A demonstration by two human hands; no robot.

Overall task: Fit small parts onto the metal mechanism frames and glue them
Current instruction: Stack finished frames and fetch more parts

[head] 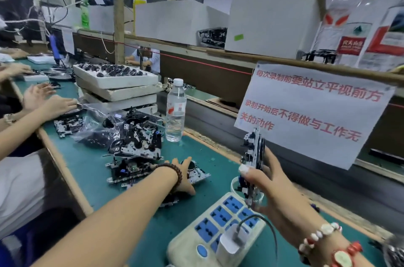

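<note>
On the green bench mat [91, 170], the left hand [182, 176] lay flat, fingers straight, on a mechanism frame [197, 173] at the near end of a heap of frames [136, 137], making it the nearer hand to that stock. To the right, the right hand [265, 181] gripped another frame [253, 157] upright and edge-on, its long axis vertical, above a power strip [220, 220]. Behind ran a wooden rail with a paper notice [310, 111] in a crowded workshop.

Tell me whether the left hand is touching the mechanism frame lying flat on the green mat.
Touching. The head view shows the left hand laid palm-down over the flat mechanism frame on the green mat, covering part of it, no gap visible.
</note>
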